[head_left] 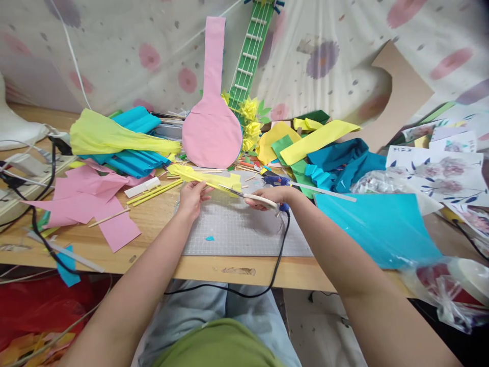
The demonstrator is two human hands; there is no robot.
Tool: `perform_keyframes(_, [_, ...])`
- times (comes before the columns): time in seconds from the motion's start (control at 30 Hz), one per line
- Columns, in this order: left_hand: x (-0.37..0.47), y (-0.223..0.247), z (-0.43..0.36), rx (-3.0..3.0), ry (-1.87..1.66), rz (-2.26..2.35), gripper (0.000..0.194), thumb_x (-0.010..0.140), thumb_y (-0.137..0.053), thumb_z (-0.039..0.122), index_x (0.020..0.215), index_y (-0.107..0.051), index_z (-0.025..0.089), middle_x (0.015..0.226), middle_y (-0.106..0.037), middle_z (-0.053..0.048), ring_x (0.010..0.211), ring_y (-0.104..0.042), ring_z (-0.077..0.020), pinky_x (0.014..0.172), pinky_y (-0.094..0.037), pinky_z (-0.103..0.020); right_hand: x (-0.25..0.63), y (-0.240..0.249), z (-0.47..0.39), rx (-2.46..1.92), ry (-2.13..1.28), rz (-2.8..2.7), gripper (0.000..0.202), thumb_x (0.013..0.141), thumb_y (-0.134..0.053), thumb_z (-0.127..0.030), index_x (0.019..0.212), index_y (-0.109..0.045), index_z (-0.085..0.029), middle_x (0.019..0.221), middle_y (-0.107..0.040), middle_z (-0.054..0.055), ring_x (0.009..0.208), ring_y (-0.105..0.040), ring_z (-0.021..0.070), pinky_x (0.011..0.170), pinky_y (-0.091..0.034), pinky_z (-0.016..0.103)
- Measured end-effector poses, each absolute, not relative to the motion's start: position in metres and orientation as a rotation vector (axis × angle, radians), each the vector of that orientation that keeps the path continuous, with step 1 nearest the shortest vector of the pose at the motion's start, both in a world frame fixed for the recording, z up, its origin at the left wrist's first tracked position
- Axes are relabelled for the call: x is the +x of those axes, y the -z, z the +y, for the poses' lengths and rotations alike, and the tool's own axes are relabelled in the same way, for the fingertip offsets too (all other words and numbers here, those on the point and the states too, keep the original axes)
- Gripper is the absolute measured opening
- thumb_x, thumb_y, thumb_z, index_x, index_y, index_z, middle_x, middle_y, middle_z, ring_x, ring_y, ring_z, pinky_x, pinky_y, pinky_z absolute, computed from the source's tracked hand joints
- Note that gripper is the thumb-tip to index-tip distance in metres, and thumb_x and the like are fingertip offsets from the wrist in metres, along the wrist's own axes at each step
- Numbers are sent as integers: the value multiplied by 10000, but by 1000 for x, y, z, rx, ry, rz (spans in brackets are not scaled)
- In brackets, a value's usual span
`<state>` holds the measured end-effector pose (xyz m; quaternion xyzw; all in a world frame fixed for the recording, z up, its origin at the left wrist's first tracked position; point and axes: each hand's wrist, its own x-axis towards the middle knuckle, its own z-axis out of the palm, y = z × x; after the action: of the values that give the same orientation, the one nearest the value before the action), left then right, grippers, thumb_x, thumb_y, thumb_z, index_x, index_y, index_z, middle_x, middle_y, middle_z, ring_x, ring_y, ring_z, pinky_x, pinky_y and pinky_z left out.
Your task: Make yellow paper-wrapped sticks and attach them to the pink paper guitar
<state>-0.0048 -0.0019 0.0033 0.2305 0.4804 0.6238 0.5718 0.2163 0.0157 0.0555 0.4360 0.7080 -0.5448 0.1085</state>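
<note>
My left hand (193, 196) pinches a strip of yellow crepe paper (206, 178) that lies over the grey cutting mat (237, 229). My right hand (269, 196) grips white-handled scissors (248, 195), whose blades point left and meet the yellow strip's edge. A blue glue gun (277, 181) lies just beyond my right hand, and its black cord (280, 244) runs off the table's front edge.
A pink paper guitar shape (212, 127) and a green fretboard (250, 51) lean on the back wall. Pink sheets (91, 199), a yellow-and-blue crepe pile (118, 140), a blue sheet (378, 224), flower prints (439, 173), cardboard (401, 97) and cables (34, 214) crowd the wooden table (160, 219).
</note>
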Motion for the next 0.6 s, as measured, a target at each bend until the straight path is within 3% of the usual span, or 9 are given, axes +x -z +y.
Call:
perform_keyframes(0.37, [-5, -4, -3, 521, -1446, 1110, 100, 687, -596, 110, 699, -498, 128, 656, -625, 1, 538, -632, -98, 364, -398, -121, 224, -59, 18, 1270, 1604, 2136, 515, 669, -504, -652, 616, -407, -149, 544, -375, -49, 466, -346, 37, 461, -279, 208])
perform_keyframes(0.6, [-4, -5, -3, 522, -1440, 1109, 97, 694, -590, 103, 696, -496, 130, 635, -613, 10, 518, -627, -100, 354, -395, -129, 227, -58, 19, 1326, 1604, 2094, 546, 612, -527, -684, 610, -412, -150, 519, -380, -55, 438, -326, 32, 438, -264, 207])
